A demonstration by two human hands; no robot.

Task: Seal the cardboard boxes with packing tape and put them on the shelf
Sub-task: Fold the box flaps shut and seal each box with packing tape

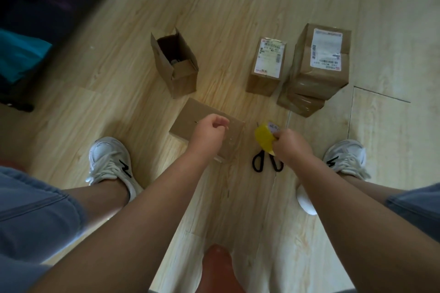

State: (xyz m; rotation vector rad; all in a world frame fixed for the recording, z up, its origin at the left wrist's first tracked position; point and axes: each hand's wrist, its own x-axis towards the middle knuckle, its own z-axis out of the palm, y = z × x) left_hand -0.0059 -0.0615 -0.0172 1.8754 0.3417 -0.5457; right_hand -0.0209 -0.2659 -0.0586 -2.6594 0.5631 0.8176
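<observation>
I'm taping the centre box: right hand grips the tape roll, left hand pinches its end; pressing down comes next.

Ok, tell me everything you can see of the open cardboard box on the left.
The open cardboard box is plain brown card, taller than wide, standing upright on the wooden floor. Its top flaps stand open, unsealed, with no label showing. Something small and greyish lies inside; I cannot tell what. It stands apart from the other boxes, and nothing but the floor touches it.
</observation>
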